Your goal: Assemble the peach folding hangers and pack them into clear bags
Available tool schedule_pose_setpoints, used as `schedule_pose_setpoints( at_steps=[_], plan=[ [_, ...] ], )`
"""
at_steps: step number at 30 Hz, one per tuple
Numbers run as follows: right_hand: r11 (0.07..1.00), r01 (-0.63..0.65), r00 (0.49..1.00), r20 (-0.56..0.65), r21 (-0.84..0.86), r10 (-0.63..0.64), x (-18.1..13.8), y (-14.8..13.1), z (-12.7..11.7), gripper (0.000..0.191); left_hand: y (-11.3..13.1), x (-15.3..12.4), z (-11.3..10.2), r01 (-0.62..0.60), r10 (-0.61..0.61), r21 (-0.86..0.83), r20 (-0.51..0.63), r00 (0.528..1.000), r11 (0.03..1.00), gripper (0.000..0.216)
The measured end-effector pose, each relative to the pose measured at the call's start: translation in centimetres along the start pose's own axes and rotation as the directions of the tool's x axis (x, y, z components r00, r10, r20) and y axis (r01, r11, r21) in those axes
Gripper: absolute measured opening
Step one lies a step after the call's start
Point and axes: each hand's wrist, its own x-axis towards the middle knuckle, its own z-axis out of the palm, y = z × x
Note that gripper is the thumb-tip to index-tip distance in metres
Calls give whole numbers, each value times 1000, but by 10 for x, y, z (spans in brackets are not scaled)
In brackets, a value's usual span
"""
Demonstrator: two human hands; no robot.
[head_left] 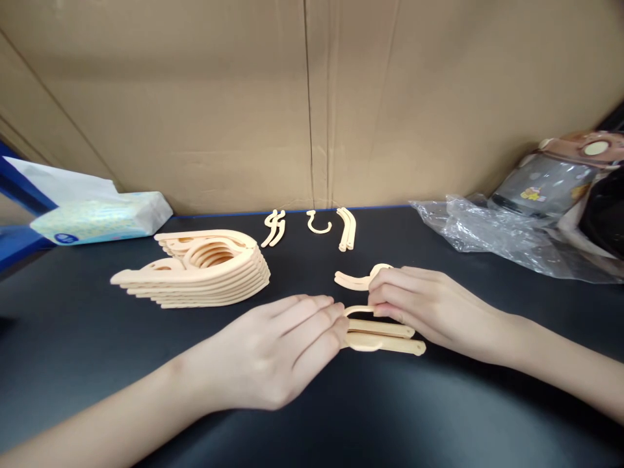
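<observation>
My left hand (287,348) is closed around the left end of some cream plastic folding-hanger arms (390,343), which stick out to the right past its fingertips. My right hand (429,309) pinches the end of a thin curved cream hook (359,310), whose other end runs to my left fingertips. The joint between hook and arms is hidden by the left fingers. Just behind the right fingers is another curved cream hanger piece (351,281), partly covered by that hand; I cannot tell if they touch.
A stack of folded cream hangers (234,276) stands left on the black table (88,364). Small hanger parts (275,229), a loose hook (319,224) and slim arms (347,229) lie at the back. Tissues (107,214), clear plastic (492,227) and a bottle (546,182) flank them before cardboard (219,104).
</observation>
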Motion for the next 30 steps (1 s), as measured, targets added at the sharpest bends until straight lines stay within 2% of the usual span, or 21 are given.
schedule_pose_setpoints(
  at_steps=[7,10,13,16,19,24,30],
  plan=[
    [988,-144,988,-45,50,147,0,1,-3,27,-2,-9,11,135,-134,-30,12,991,990,28],
    [987,-159,983,-90,-4,158,-1,-2,-2,26,-1,-6,10,172,-171,-22,23,985,985,25],
    [987,-160,979,-136,-32,154,-3,-5,1,24,1,-4,11,261,-258,-97,38,965,961,19],
    [984,-178,966,-186,13,178,-4,-7,2,20,1,-5,13,338,-331,-181,71,941,924,14],
    [965,-217,951,-191,145,243,-4,-8,0,17,0,-5,15,367,-359,-223,75,930,903,14],
    [845,-339,908,-90,413,408,-2,-6,-1,14,-1,-4,15,390,-387,-204,58,920,898,15],
    [610,-340,867,-13,716,499,1,-1,1,18,1,-2,14,359,-353,-180,63,933,916,20]
  ],
)
